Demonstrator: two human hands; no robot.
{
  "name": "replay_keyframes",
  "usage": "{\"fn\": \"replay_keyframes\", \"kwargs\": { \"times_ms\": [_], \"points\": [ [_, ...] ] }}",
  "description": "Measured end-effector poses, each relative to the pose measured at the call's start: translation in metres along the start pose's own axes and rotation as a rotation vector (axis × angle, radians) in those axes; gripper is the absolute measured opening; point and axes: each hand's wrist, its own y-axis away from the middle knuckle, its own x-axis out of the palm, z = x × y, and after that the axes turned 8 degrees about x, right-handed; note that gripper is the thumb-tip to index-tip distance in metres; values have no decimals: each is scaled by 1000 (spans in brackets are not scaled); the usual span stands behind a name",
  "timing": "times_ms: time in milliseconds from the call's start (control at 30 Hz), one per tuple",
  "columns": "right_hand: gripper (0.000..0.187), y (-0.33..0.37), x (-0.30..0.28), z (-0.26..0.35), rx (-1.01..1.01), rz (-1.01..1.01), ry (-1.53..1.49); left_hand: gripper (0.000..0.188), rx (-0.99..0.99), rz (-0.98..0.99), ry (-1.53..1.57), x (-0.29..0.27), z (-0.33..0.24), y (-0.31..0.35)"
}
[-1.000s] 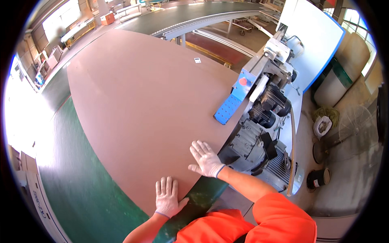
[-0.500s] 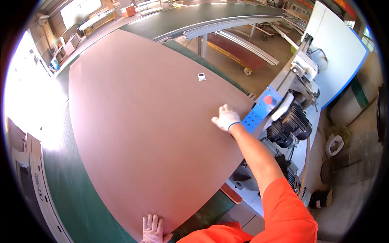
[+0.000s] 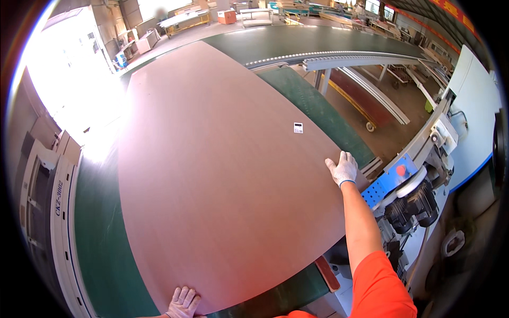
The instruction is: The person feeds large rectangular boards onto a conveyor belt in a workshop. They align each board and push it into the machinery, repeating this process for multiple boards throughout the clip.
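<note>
A large reddish-brown flat panel lies across a green conveyor belt. My left hand, in a pale glove, rests flat on the panel's near left corner with its fingers spread. Further off, my right hand lies at the panel's right edge, gloved too. Its thumb stands apart from the fingers, which reach toward the edge; their tips show only in part. A small white-and-black label is on the panel beyond my right hand.
Right of the panel stands a machine with a blue bracket and red button and black motors. A white machine frame borders the belt at left. Beyond are a roller rail and a second green belt.
The view has swung right. The panel sits further from the machine, with more green belt showing along its right side. My right hand has moved from beside the blue bracket to the panel's edge.
</note>
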Motion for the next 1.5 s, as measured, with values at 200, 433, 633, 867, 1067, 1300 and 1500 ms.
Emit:
{"fn": "replay_keyframes", "kwargs": {
  "times_ms": [200,433,633,867,1067,1300,1500],
  "points": [
    [101,32,-27,48,103,177,-73,100,-76,0,-78,-34,66,52],
    [99,107,-55,99,191,400,-108,81,-527,-608,-307,-45,76,88],
    [89,261,-101,174,29,449,-190,59,-1019,-1242,1583,-21,19,5],
    [46,527,-107,333,113,709,-832,13,-915,-1615,1929,-55,154,145],
    [21,741,-90,549,157,1316,-1181,21,-799,-2043,1259,-64,268,367],
    [34,841,-99,732,-928,1782,-1173,81,-1287,-369,-236,-36,324,406],
    [48,726,-76,572,-1069,579,-787,70,-1321,-559,-407,-41,486,442]
  ]
}}
